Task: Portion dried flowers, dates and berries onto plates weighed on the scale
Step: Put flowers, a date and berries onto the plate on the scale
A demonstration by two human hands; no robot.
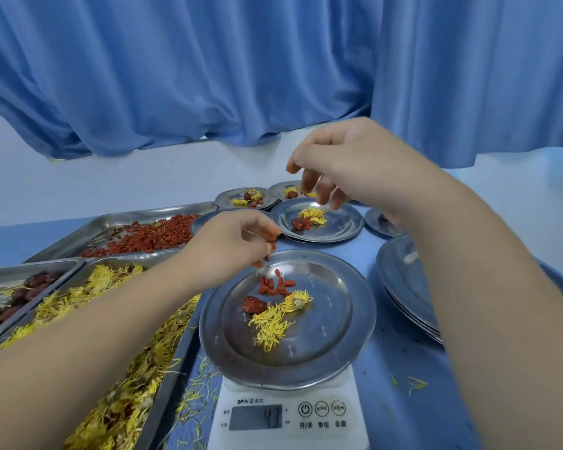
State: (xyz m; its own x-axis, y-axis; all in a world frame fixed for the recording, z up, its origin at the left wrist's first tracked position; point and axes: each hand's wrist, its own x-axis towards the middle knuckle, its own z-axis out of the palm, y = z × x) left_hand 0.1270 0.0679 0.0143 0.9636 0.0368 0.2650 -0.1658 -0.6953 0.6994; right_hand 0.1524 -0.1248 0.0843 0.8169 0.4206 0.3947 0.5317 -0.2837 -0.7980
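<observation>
On the scale (288, 414), nearest the person, sits a plate (355, 345) holding yellow flowers (272, 321), one date (253, 305) and a few berries (275, 284). Over that plate's far-left rim, the left hand (231, 241) has its fingers (260, 228) pinched on more berries. Best to release them a few at a time, low and toward the plate's middle, watching the display. Farther behind the scale, the right hand (348, 164) hangs over a second plate (348, 235), fingers loosely apart, nothing visible in them.
</observation>
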